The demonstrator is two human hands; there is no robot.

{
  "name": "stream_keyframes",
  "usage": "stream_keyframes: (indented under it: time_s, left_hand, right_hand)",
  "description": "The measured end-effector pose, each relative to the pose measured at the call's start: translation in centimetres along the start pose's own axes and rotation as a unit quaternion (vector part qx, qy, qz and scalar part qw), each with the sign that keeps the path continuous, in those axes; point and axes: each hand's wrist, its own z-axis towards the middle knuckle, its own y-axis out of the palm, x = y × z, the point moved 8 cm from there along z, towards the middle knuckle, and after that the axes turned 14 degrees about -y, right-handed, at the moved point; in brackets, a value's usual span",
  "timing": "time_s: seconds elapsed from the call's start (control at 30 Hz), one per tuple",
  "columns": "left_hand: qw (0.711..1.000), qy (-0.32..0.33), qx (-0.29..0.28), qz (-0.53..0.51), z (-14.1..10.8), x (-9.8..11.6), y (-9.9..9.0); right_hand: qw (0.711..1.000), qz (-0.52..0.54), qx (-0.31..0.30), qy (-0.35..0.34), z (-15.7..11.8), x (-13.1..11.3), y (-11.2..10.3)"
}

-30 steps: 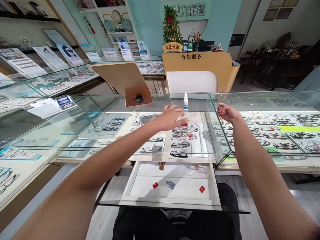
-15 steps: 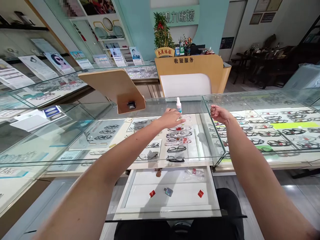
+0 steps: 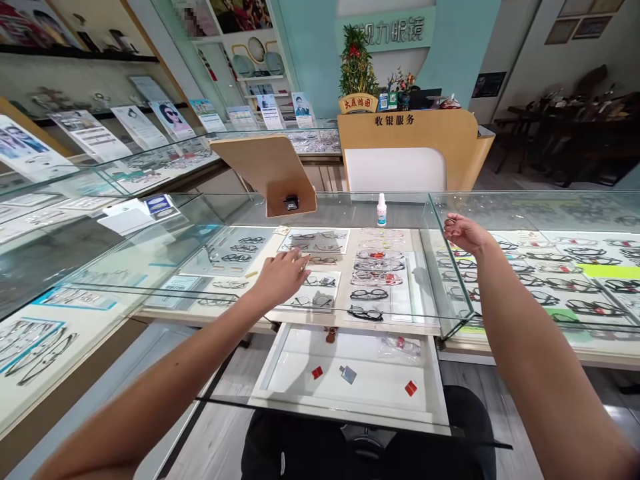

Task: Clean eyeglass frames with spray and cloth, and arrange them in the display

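Note:
My left hand (image 3: 280, 277) is over the middle of the glass display case, its fingers bent toward a row of glasses (image 3: 324, 260); whether they touch or hold anything is hidden. To the right, my right hand (image 3: 467, 233) is curled above the glass divider, and what its fingers hold, if anything, is too small to name. Between the hands, several pairs of glasses lie in a column, with black glasses (image 3: 365, 313) at the near end. A small white spray bottle (image 3: 381, 211) stands upright behind them.
Below the case, an open white drawer (image 3: 370, 400) holds red tags (image 3: 411, 388), a grey tag (image 3: 349, 375) and a clear plastic bag. A tilted wooden-backed mirror or stand (image 3: 270, 167) rises behind my left hand. Glass panel edges run across the counter.
My left hand has moved left and nearer, off the column of glasses by the bottle. The view has turned left, and my right hand stays at the divider.

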Motion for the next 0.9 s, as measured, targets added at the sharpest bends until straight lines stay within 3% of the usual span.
stream_keyframes:
  time_s: [0.17, 0.27, 0.33, 0.4, 0.5, 0.57, 0.6, 0.63, 0.67, 0.7, 0.73, 0.8, 0.9]
  left_hand:
    - [0.999, -0.029, 0.004, -0.025, 0.4, -8.1, 2.3]
    - [0.995, -0.096, -0.015, -0.038, 1.9, -13.2, 2.9]
    - [0.991, -0.130, -0.017, -0.041, 2.4, -15.3, 2.6]
    - [0.989, -0.138, 0.015, -0.056, 2.0, -15.5, 1.1]
    - [0.980, -0.097, 0.070, -0.159, -0.8, -11.9, -2.7]
    - [0.979, -0.038, -0.004, -0.199, -3.6, -7.2, -3.9]
    - [0.962, 0.005, -0.113, -0.249, -5.5, -4.3, -3.5]
    - [0.921, 0.077, -0.254, -0.285, -8.1, -0.7, -2.7]
    - [0.860, 0.172, -0.384, -0.289, -11.3, 2.9, -2.2]
    - [0.805, 0.254, -0.460, -0.274, -14.3, 5.6, -2.0]
    - [0.777, 0.306, -0.492, -0.246, -16.4, 7.6, -1.6]
    - [0.793, 0.332, -0.475, -0.187, -17.6, 10.3, 0.6]
    - [0.881, 0.333, -0.319, -0.101, -14.4, 13.3, 4.7]
  right_hand:
    - [1.000, -0.017, 0.002, 0.003, -0.4, -0.2, 0.1]
    - [0.999, -0.031, 0.004, 0.004, -0.5, -0.3, 0.1]
    - [0.999, -0.038, 0.004, 0.001, -0.5, -0.4, 0.0]
    - [0.999, -0.042, 0.004, -0.001, -0.5, -0.5, 0.1]
    - [0.999, -0.045, 0.002, 0.000, -0.5, -0.6, 0.2]
    - [0.999, -0.046, 0.001, 0.001, -0.6, -0.6, 0.3]
    - [0.999, -0.048, 0.000, 0.001, -0.6, -0.7, 0.3]
    - [0.999, -0.049, -0.001, 0.001, -0.6, -0.7, 0.3]
    - [0.999, -0.051, -0.001, 0.002, -0.6, -0.7, 0.3]
    - [0.999, -0.054, 0.000, 0.003, -0.6, -0.7, 0.3]
    - [0.998, -0.057, 0.001, 0.005, -0.5, -0.7, 0.2]
    - [0.998, -0.062, 0.001, 0.006, -0.4, -0.7, 0.1]
    - [0.998, -0.067, -0.003, 0.005, -0.2, -0.7, 0.1]
